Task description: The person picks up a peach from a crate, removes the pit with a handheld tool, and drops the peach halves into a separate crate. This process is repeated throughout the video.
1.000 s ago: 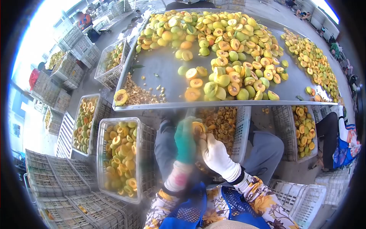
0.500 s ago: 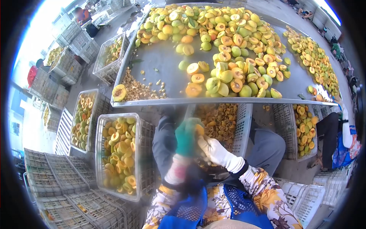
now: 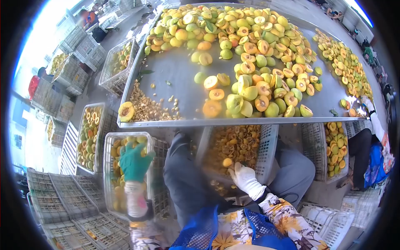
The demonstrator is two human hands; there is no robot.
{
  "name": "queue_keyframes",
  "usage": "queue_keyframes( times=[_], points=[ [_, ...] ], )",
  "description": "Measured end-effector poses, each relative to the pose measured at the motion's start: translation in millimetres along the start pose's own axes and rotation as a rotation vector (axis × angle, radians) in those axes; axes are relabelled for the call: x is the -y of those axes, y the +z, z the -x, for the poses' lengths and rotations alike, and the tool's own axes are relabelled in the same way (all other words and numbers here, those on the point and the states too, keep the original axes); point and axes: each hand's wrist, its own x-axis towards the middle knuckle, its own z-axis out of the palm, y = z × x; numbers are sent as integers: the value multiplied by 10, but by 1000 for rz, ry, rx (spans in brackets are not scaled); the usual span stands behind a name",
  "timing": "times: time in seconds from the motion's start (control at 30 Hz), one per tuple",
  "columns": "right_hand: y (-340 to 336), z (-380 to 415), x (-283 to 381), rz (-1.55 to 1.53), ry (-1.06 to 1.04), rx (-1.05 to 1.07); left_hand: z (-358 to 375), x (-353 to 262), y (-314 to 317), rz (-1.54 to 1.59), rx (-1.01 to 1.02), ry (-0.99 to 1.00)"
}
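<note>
My left hand [image 3: 136, 160], in a green glove, is over the left crate [image 3: 151, 146] of halved yellow-green stone fruit [image 3: 118, 171]. Its fingers are spread and nothing shows in them. My right hand [image 3: 246, 180], in a white glove, is above a crate [image 3: 266, 146] of brownish-orange fruit scraps [image 3: 237, 143] between my knees. Its fingers are curled in, and what they hold is hidden. A small round orange piece [image 3: 227, 162] appears just beyond its fingertips; whether they touch cannot be told.
A metal table [image 3: 175, 75] ahead carries a heap of cut fruit [image 3: 266, 50] and a scatter of pits [image 3: 152, 106] at its near left corner. More fruit crates [image 3: 89, 137] stand at left, stacked crates [image 3: 62, 196] lower left. Another person's sleeve [image 3: 377, 125] is at far right.
My left hand has moved left from beside my right hand to above the fruit crate, and its fingers have opened. The orange fruit between my hands has left there. My right hand has lowered slightly.
</note>
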Motion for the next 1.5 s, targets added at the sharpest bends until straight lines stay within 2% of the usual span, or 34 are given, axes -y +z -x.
queue_keyframes(
  times=[0.03,0.13,0.17,0.2,0.27,0.3,0.33,0.37,0.47,0.53,0.6,0.7,0.8,0.83,0.9,0.93,1.07,1.13,1.23,1.33,1.43,1.5],
  points=[
    [216,-31,-111,45,69,93,-78,-5,-85,-227,36,175],
    [604,11,-378,-108,161,18,-674,-748,-31,216,129,53],
    [625,-13,-479,-147,186,-6,-849,-848,281,257,19,262],
    [343,-57,-411,-306,319,18,-1061,-1084,341,152,341,255],
    [300,-113,-450,-371,346,-40,-1415,-1650,553,230,516,-4],
    [287,-129,-470,-405,358,-73,-1416,-1759,730,309,556,4],
    [243,-99,-479,-455,274,-220,-1400,-1821,978,387,596,9],
    [201,-67,-490,-499,269,-246,-1392,-1872,1038,465,638,10],
    [7,74,-458,-658,262,-308,-1224,-1905,922,407,346,28],
    [-238,201,-341,-793,261,-323,-1065,-1799,752,1222,396,-260],
    [-342,225,-228,-929,250,-350,-838,-1764,439,1960,363,-518],
    [-737,274,56,-998,130,-480,-319,-1770,362,2254,451,-636],
    [-1028,306,382,-918,-73,-610,-7,-2016,68,2394,509,-904],
    [-1059,323,457,-841,-173,-644,82,-2074,60,2336,422,-867],
    [-1087,344,534,-696,-110,-576,213,-2150,72,2217,257,-783],
    [-1107,340,553,-661,-82,-552,274,-2146,113,2269,228,-758],
    [-1053,335,568,-692,-53,-511,411,-2133,279,1518,-9,-372],
    [-1020,322,550,-776,-60,-464,416,-2131,192,1317,-85,-250],
    [-1015,286,522,-963,-63,-332,405,-2227,150,1647,-109,-523],
    [-1064,204,502,-1024,-32,-185,401,-2231,185,1684,-107,-561],
    [-1048,125,509,-1024,-39,-141,396,-2156,265,1620,-4,-710],
    [-948,71,527,-1025,-61,-176,413,-2123,328,1647,-106,-629]
  ],
)
